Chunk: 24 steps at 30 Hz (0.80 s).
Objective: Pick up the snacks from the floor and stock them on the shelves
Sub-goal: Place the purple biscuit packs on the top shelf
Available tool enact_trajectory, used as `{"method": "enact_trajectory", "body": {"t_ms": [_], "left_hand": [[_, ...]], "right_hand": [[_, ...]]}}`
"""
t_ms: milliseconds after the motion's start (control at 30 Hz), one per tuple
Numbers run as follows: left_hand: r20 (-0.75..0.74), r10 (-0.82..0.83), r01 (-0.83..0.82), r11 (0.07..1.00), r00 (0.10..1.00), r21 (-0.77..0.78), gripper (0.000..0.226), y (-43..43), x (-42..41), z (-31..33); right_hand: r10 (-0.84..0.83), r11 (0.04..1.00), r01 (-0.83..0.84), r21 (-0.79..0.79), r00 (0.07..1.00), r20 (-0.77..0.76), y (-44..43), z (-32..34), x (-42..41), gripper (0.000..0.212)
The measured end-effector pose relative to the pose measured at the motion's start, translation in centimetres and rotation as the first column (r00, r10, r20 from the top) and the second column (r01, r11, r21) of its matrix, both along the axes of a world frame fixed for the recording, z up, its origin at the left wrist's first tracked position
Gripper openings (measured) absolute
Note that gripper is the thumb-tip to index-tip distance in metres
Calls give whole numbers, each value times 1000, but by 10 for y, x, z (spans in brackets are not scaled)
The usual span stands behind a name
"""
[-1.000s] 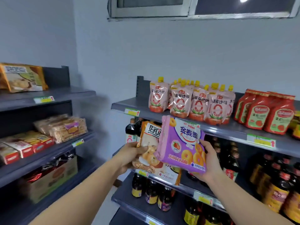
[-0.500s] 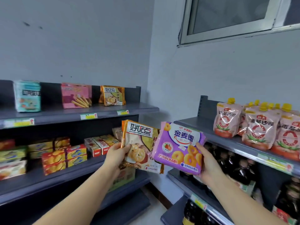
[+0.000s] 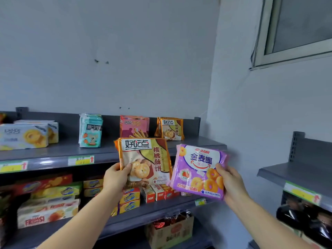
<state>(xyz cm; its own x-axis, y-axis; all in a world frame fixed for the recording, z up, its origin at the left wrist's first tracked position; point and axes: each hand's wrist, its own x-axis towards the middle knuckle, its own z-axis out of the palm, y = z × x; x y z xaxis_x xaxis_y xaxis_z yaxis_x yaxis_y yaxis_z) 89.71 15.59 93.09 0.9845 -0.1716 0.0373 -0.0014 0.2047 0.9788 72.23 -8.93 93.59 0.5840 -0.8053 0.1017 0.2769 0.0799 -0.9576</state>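
My left hand (image 3: pixel 115 177) grips an orange and brown walnut cookie pack (image 3: pixel 145 159) by its lower left edge, held upright before the top shelf (image 3: pixel 53 153). My right hand (image 3: pixel 231 184) holds a purple ring biscuit pack (image 3: pixel 197 169) by its right side, just right of the cookie pack. A matching orange cookie pack (image 3: pixel 170 129) stands at the right end of the top shelf, behind and above the one I hold.
The top shelf also carries a pink stick-biscuit pack (image 3: pixel 133 125), teal packs (image 3: pixel 90 131) and pale cookie boxes (image 3: pixel 23 135). The middle shelf (image 3: pixel 152 211) holds several boxes. A cardboard carton (image 3: pixel 170 230) sits below. A second grey shelf unit (image 3: pixel 296 173) stands at the right.
The view has swung left from the sauce shelves to face the snack shelves. Both hands keep their packs, now raised in front of the top shelf's right end.
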Motion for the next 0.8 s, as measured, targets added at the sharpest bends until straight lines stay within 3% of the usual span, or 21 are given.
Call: {"method": "enact_trajectory", "body": {"t_ms": [333, 633, 800], "left_hand": [[-11, -12, 12, 1000, 1000, 18, 11, -19, 98, 24], [135, 27, -34, 998, 990, 48, 5, -136, 159, 48], [143, 56, -61, 997, 988, 37, 11, -219, 200, 49]], "right_hand": [[-66, 992, 58, -110, 995, -74, -29, 24, 109, 21], [-130, 981, 121, -152, 990, -51, -131, 45, 177, 20], [-99, 984, 90, -153, 994, -48, -196, 51, 220, 17]]}}
